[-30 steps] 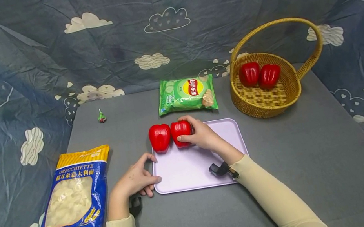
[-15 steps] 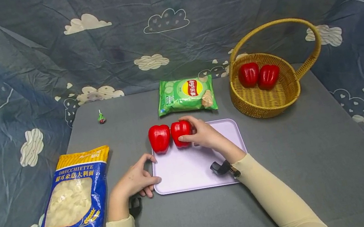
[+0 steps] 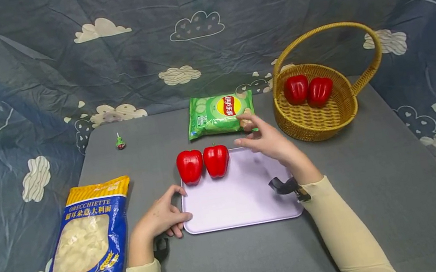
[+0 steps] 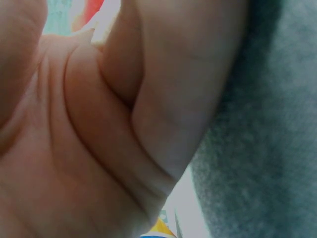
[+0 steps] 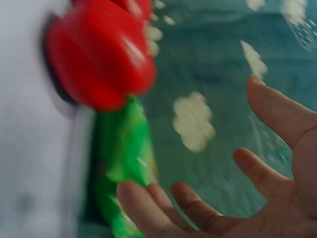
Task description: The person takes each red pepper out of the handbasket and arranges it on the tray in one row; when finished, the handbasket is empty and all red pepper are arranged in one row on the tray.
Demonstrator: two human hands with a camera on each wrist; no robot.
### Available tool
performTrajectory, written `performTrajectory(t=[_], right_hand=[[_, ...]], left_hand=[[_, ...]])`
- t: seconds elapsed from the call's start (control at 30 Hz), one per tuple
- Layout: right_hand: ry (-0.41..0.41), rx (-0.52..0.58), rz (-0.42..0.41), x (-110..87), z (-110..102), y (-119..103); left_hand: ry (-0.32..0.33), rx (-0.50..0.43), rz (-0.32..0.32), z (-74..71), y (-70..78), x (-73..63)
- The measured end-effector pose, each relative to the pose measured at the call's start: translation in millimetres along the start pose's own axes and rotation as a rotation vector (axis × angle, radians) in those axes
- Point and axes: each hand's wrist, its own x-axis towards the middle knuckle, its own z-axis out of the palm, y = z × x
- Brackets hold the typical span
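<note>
Two red bell peppers stand side by side across the far left part of a pale purple tray: the left bell pepper (image 3: 190,167) and the right bell pepper (image 3: 216,161). My left hand (image 3: 162,215) holds the tray (image 3: 237,202) at its left edge, index fingertip and thumb at the rim, the other fingers curled below. My right hand (image 3: 270,142) is over the tray's far right part, fingers spread and holding nothing. Its fingertips overlap the green chip bag (image 3: 214,115) in the head view. The right wrist view shows the right bell pepper (image 5: 99,54) apart from the hand.
A wicker basket (image 3: 316,132) with a tall handle stands at the back right, two more red bell peppers (image 3: 296,89) inside. A blue and yellow orecchiette bag (image 3: 119,232) lies at the left. Further back is a small lollipop (image 3: 120,143). A cloud-print cloth hangs behind.
My right hand has let go of the right bell pepper and moved right and slightly back, its fingers spreading. The left hand and both peppers on the tray keep their places.
</note>
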Motion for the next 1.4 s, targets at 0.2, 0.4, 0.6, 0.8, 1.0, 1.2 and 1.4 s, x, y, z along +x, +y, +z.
performTrajectory(t=[0.2,0.4,0.6,0.8,1.0,1.2,1.4], right_hand=[[0.168,0.058,-0.016,-15.6,-50.6,-5.2],[0.359,0.023,-0.001,-19.1,-101.8,2.4],[0.464,0.070,0.052,-4.7,-157.4,12.6],[0.496,0.093,0.140,21.5,-199.7,27.3],[0.497,0.077,0.219,44.5,-218.2,46.9],[0.455,0.067,0.271,55.6,-226.1,69.0],[0.423,0.072,0.301,60.6,-229.9,85.9]], left_hand=[[0.003,-0.003,-0.001,-0.5,-0.5,-0.5],[-0.001,-0.005,0.012,-0.5,-1.5,-0.1],[0.004,-0.009,0.007,-1.7,-2.2,-0.8],[0.006,-0.002,0.008,-3.2,-2.3,-0.5],[0.009,0.001,0.004,-2.3,-1.9,-0.9],[0.016,-0.002,-0.009,0.2,-1.6,-0.4],[0.013,0.003,-0.016,0.3,-0.9,0.4]])
